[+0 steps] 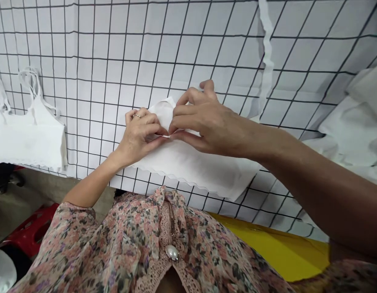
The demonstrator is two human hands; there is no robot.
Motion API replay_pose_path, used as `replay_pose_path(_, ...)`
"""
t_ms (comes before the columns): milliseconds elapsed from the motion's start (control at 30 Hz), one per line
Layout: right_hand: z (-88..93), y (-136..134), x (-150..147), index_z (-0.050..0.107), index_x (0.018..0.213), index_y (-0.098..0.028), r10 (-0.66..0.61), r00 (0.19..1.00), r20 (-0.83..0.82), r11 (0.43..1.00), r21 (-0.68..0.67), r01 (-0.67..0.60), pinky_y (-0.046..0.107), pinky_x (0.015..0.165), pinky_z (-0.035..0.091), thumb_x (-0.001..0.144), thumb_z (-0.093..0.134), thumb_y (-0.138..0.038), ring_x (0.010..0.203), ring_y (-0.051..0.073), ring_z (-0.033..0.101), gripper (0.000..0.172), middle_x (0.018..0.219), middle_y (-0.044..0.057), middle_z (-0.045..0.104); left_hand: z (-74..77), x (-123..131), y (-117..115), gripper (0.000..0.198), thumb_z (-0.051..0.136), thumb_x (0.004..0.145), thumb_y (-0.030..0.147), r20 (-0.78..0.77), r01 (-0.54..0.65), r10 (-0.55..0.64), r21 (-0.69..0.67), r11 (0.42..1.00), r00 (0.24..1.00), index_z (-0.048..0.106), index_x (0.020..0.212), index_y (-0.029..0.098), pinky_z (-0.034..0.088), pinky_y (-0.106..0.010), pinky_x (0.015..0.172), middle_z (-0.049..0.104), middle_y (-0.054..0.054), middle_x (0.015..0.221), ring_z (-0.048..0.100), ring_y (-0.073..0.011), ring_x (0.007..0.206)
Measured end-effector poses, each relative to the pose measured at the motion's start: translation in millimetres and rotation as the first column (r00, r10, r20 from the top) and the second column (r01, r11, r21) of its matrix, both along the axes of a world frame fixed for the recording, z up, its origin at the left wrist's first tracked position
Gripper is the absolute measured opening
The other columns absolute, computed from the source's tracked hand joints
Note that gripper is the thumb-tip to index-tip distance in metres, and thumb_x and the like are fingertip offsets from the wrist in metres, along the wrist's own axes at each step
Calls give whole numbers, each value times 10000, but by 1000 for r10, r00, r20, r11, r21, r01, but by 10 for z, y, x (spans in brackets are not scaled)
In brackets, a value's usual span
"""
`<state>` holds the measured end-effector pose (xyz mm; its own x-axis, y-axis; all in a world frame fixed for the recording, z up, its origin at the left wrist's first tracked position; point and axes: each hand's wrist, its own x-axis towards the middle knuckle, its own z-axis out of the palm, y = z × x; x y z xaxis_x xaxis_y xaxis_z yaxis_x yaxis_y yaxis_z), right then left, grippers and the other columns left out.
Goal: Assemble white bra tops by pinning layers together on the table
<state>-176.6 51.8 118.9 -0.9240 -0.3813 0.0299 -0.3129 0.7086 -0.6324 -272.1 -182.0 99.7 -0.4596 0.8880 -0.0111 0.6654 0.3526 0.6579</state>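
A white garment with a scalloped hem (191, 165) lies on the grid-patterned cloth (145, 53) in front of me. My left hand (139, 132), a ring on one finger, pinches the garment's upper edge with closed fingers. My right hand (203, 122) meets it from the right, fingers curled and pinching the same white fabric where the two hands touch. The part of the garment under both hands is hidden.
A second white strappy top (29, 136) lies at the left edge of the cloth. More white fabric (356, 122) is piled at the right. A red stool (29, 230) stands low on the left, a yellow surface (282, 248) below the table edge.
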Motion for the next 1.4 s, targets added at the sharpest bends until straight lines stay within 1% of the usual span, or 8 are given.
replay_pose_path(167, -40, -20, 7, 778, 1008, -260, -26, 999, 26, 999, -42, 27, 565, 1057, 404, 1116, 499, -365, 1166, 331, 606, 317, 922, 70, 702, 0, -9, 0, 132, 760, 1034, 387, 31, -4, 4, 2, 1000, 1000, 811, 957, 293, 332, -466, 1127, 709, 19, 907, 603, -217, 1021)
replay_pose_path(400, -79, -104, 28, 730, 1002, -247, -46, 999, -6, 996, -76, 45, 577, 1048, 408, 1143, 433, -352, 1158, 323, 595, 344, 940, 73, 683, 10, -1, 31, 209, 768, 1035, 424, 67, 21, -21, 1, 1000, 998, 784, 892, 273, 342, -457, 1103, 693, 16, 861, 593, -223, 1032)
replay_pose_path(633, -94, -124, 106, 729, 991, -288, -163, 986, 34, 982, -94, 166, 603, 1053, 455, 1121, 462, -386, 1161, 344, 632, 313, 911, 79, 701, 102, -11, -2, 162, 789, 1020, 446, 93, -50, 53, -31, 998, 994, 835, 960, 303, 361, -462, 1124, 734, 15, 925, 620, -221, 1033)
replay_pose_path(900, -145, -218, 73, 744, 1011, -298, -186, 982, 30, 971, -150, 188, 654, 1059, 467, 1102, 507, -407, 1154, 357, 637, 277, 882, 75, 697, 77, -4, 14, 175, 765, 1036, 435, 86, -32, 35, -45, 998, 996, 820, 943, 298, 351, -458, 1133, 741, 20, 912, 630, -219, 1022)
replay_pose_path(1033, 7, 93, -174, 764, 942, -282, -100, 993, 64, 991, -79, 105, 624, 1103, 455, 1070, 655, -497, 1120, 320, 647, 273, 861, 62, 701, 104, -34, -2, 224, 795, 1022, 483, 84, -39, 43, -42, 998, 996, 812, 944, 274, 358, -439, 1104, 768, 15, 926, 629, -215, 1006)
replay_pose_path(1200, 251, 573, -782, 844, 945, -305, -80, 994, 80, 997, 8, 80, 505, 1029, 505, 993, 789, -598, 1040, 234, 645, 302, 904, 41, 718, 67, -73, -60, 249, 869, 967, 501, 31, -89, 89, 13, 996, 996, 789, 967, 265, 346, -427, 1075, 817, 30, 922, 637, -206, 980)
replay_pose_path(1333, 246, 624, -1184, 826, 913, -262, -69, 992, 109, 997, -25, 72, 427, 918, 548, 1023, 763, -586, 936, 175, 661, 348, 875, 15, 721, 38, -84, -107, 195, 860, 981, 455, -31, -120, 121, 30, 992, 992, 782, 957, 279, 347, -429, 1066, 826, 41, 921, 650, -197, 939)
replay_pose_path(1400, 176, 615, -1280, 816, 899, -260, -62, 992, 106, 997, -28, 65, 435, 933, 556, 1038, 739, -594, 915, 170, 656, 370, 855, 10, 725, 46, -94, -129, 178, 856, 985, 435, -49, -126, 127, 24, 992, 991, 779, 949, 279, 354, -431, 1061, 826, 37, 928, 653, -196, 929)
